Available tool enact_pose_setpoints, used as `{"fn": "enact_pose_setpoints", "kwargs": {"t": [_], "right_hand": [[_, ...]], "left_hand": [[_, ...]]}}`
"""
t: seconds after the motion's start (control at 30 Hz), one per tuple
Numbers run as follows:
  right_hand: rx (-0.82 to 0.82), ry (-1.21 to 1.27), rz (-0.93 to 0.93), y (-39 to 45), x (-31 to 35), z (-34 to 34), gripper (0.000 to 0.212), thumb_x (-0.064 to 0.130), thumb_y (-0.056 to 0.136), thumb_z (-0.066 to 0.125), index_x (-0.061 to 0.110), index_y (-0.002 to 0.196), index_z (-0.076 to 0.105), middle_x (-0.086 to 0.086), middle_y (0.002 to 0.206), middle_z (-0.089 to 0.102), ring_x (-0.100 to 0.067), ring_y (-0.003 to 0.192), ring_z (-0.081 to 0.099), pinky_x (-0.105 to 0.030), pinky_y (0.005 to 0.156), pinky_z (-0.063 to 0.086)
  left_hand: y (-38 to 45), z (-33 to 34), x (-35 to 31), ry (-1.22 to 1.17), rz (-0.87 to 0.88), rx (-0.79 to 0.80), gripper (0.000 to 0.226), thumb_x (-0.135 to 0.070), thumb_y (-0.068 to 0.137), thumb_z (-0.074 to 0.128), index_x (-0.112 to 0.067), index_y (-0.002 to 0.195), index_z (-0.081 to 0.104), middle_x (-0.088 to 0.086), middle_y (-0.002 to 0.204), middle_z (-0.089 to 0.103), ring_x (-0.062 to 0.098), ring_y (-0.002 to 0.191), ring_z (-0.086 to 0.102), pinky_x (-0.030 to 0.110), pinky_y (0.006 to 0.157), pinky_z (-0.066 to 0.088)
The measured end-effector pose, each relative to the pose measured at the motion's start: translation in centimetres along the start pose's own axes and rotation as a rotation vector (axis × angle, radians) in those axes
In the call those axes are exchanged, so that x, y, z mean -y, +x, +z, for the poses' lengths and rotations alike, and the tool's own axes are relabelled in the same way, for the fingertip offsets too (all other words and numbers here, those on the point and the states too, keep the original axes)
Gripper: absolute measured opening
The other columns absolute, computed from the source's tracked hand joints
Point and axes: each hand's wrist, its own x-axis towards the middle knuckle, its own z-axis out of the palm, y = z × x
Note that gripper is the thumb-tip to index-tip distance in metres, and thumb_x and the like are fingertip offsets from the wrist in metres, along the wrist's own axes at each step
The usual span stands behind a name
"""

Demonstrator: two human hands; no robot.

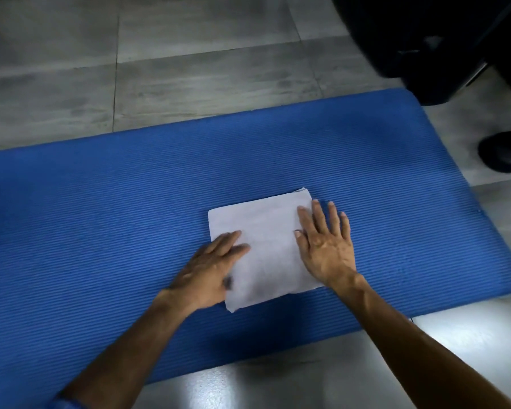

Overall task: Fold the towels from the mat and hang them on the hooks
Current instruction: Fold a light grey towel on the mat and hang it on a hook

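Between your two hands lies the folded white towel (263, 246), flat on the blue mat (101, 216). Your left hand (210, 270) rests on its left edge with fingers straight, a little blurred. Your right hand (326, 246) presses flat on its right side, fingers spread, the outer ones reaching onto the mat. Beyond your fingertips is grey tiled floor (189, 78).
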Motion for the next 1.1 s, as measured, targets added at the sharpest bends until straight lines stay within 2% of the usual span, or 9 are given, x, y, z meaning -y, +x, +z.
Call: {"fn": "enact_pose_setpoints", "kwargs": {"t": [0.13,0.27,0.33,0.43,0.5,0.63,0.83,0.93,1.1], "right_hand": [[-0.217,0.133,-0.257,-3.5,1.6,0.1,0.056,0.045,0.1,0.032,0.011,0.14,0.05,-0.013,0.15,0.043,-0.036,0.142,0.033,-0.049,0.116,0.019],[-0.085,0.239,-0.603,-7.6,4.4,0.9,0.069,0.059,0.089,0.05,0.017,0.144,0.044,-0.005,0.148,0.044,-0.027,0.141,0.035,-0.05,0.118,0.022],[-0.045,0.21,-0.553,-8.2,5.7,1.3,0.08,0.058,0.081,0.059,0.021,0.147,0.035,-0.002,0.147,0.045,-0.026,0.137,0.04,-0.048,0.115,0.024],[-0.143,0.411,-0.388,-6.6,7.2,-1.0,0.053,0.032,0.077,0.058,0.02,0.128,0.049,-0.001,0.121,0.059,-0.025,0.107,0.058,-0.035,0.096,0.039],[-0.176,0.583,-0.317,-5.1,7.6,-4.9,0.038,0.021,0.077,0.05,0.02,0.115,0.056,0.001,0.108,0.06,-0.021,0.096,0.058,-0.029,0.087,0.041],[-0.049,0.669,-0.343,-3.5,7.6,-15.6,0.035,0.019,0.087,0.049,0.021,0.121,0.058,0.003,0.112,0.067,-0.013,0.1,0.058,-0.025,0.09,0.043],[0.202,0.655,-0.359,-5.2,9.6,-32.4,0.011,0.023,0.088,0.057,0.018,0.098,0.054,0.003,0.081,0.06,-0.011,0.074,0.055,-0.032,0.066,0.045],[0.225,0.758,-0.344,-7.6,11.5,-42.5,0.026,0.016,0.087,0.066,0.019,0.111,0.057,0.011,0.087,0.065,-0.007,0.079,0.061,-0.022,0.068,0.048],[0.175,0.9,-0.307,-11.9,14.1,-56.1,0.023,0.02,0.088,0.07,0.019,0.109,0.061,0.009,0.092,0.066,-0.014,0.085,0.064,-0.033,0.073,0.053]], "left_hand": [[-1.7,1.8,0.9,0.11,0.209,-0.116,0.062,-0.007,0.062,0.072,-0.031,0.115,0.049,0.0,0.15,0.036,0.019,0.138,0.032,0.035,0.112,0.034],[-2.3,2.7,1.0,-0.017,0.17,-0.234,0.036,-0.015,0.08,0.055,-0.028,0.114,0.053,-0.003,0.142,0.05,0.013,0.136,0.034,0.033,0.109,0.03],[-2.2,1.6,0.7,-0.177,0.156,-0.282,0.035,-0.021,0.086,0.047,-0.025,0.119,0.056,-0.006,0.134,0.056,0.01,0.131,0.04,0.032,0.107,0.032],[-2.0,-1.3,0.2,-0.311,0.146,-0.351,0.036,-0.026,0.088,0.049,-0.027,0.123,0.055,-0.01,0.123,0.061,0.006,0.119,0.049,0.025,0.101,0.036],[-2.1,-3.6,-0.4,-0.365,0.135,-0.417,0.036,-0.033,0.087,0.052,-0.027,0.122,0.056,-0.011,0.118,0.063,0.005,0.112,0.052,0.021,0.098,0.037],[-2.9,-10.4,-2.3,-0.431,0.098,-0.497,0.052,-0.049,0.081,0.063,-0.024,0.126,0.054,-0.01,0.118,0.063,0.003,0.108,0.054,0.017,0.095,0.038],[-8.8,-24.9,-7.4,-0.627,-0.051,-0.483,0.02,-0.029,0.082,0.064,-0.023,0.101,0.062,-0.028,0.08,0.057,-0.008,0.077,0.052,0.003,0.068,0.035],[-13.5,-34.0,-9.9,-0.643,-0.077,-0.411,0.013,-0.033,0.083,0.063,-0.03,0.095,0.06,-0.032,0.073,0.055,-0.01,0.071,0.052,0.005,0.06,0.035],[-19.8,-47.1,-14.3,-0.661,-0.089,-0.414,0.031,-0.053,0.083,0.053,-0.031,0.103,0.062,-0.019,0.087,0.065,0.0,0.078,0.06,0.024,0.068,0.048]]}}
